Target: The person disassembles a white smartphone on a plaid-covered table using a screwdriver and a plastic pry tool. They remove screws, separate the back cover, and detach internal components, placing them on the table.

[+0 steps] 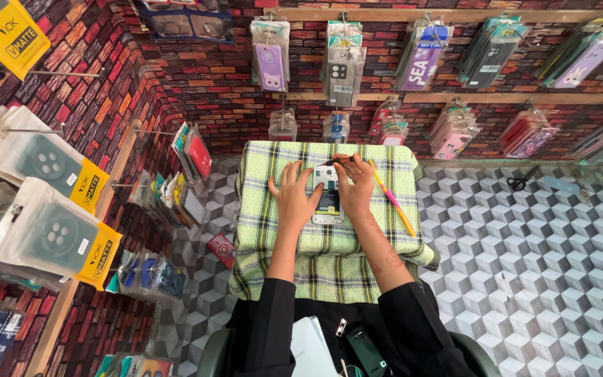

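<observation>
While pressed flat under both hands, phone (328, 197) lying face-down near the middle of the desk (385, 157), back cover off, pale inner frame and dark battery panel showing. Left hand (292, 197) at 9 o'clock of the phone, fingers spread and resting on the cloth and the phone's left edge, gripping nothing. Right hand (356, 188) at 3 o'clock, thumb and forefinger pinched on a small dark-tipped tool (338, 160), probably a screwdriver, pointed toward the phone's top corner at 12 o'clock. Thin pink-and-yellow stick (392, 200), maybe a pry tool or pen, lying loose on the diagonal at 3 o'clock, just beside the right wrist.

Possible trouble, as a judgement only: tool tip slipping off a tiny screw and scratching the frame; a loosened screw vanishing into the weave; the soft cloth sliding and shifting the phone; a sleeve nudging the stick off the edge.

Green-and-white plaid cloth (273, 241), soft, slightly rumpled, draped over the front. Phone hard, smooth, a rounded rectangle. Printed brick pattern (211, 84) on the wall, hung with glossy packaged cases (270, 56); floor (525, 244) in grey cube print. Scissors (518, 183) well apart at 2 o'clock.
</observation>
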